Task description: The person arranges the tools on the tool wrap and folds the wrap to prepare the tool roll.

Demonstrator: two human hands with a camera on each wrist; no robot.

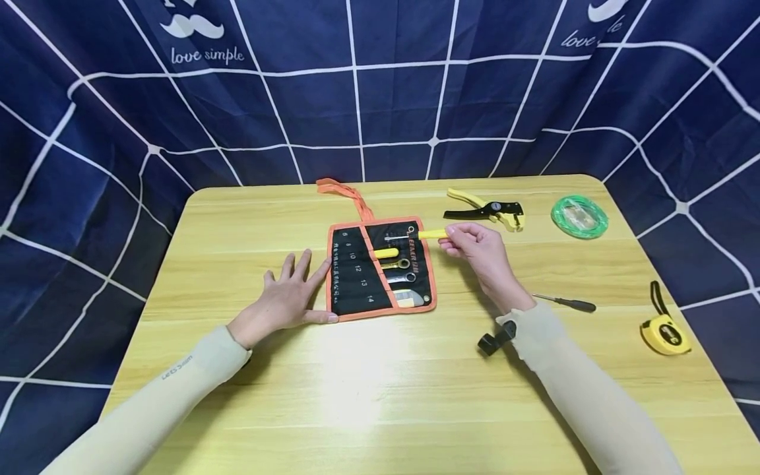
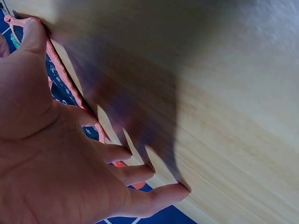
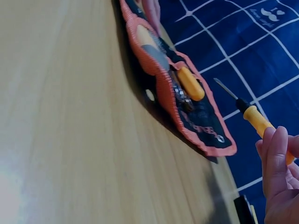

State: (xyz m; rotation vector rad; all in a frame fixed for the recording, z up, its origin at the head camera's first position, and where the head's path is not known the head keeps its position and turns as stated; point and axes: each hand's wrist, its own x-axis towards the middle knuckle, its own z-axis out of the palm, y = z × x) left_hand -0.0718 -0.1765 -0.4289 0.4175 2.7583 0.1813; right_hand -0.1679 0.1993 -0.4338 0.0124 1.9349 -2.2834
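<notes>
Pinching a yellow-and-black-handled metal screwdriver by its handle end, R hand has it approx. 2 o'clock of orange-edged black fabric pouch; L hand, fingers spread, touches pouch's 9 o'clock edge. Driver prob. light, rigid; grip handle.

Wire stripper, green wire coil, dark-handled screwdriver, yellow tape measure on worktop; navy grid-patterned curtain behind

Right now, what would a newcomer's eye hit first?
Probably the orange-edged tool pouch, between the left hand and the right hand. Next, the yellow screwdriver in the right hand, at the pouch's right edge. Then the green coil near the far right corner of the table.
</notes>
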